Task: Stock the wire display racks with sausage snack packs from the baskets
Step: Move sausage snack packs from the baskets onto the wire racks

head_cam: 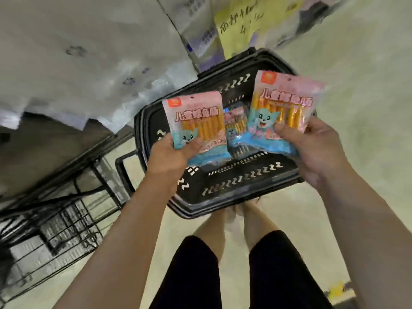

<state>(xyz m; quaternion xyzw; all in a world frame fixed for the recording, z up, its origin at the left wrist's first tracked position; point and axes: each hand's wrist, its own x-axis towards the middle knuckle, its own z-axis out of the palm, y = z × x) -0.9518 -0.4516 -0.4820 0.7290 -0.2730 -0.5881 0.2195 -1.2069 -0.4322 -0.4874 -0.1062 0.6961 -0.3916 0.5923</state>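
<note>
My left hand [170, 156] grips the lower edge of a pink and blue sausage snack pack [197, 121], held upright above a black plastic basket [240, 188] on the floor. In my right hand [312, 150] is a second sausage pack [287, 108] of the same kind, pinched at its bottom over the basket's right side. One more sausage pack [236, 126] lies inside the basket between the two held packs. The black wire display rack [64, 210] stands at the lower left, beside my left forearm.
Large grey-white sacks or wrapped bales [89, 63] fill the upper left behind the basket. A yellow handwritten sign [240, 25] hangs at the top. My legs and feet [234, 219] stand just in front of the basket on the pale floor.
</note>
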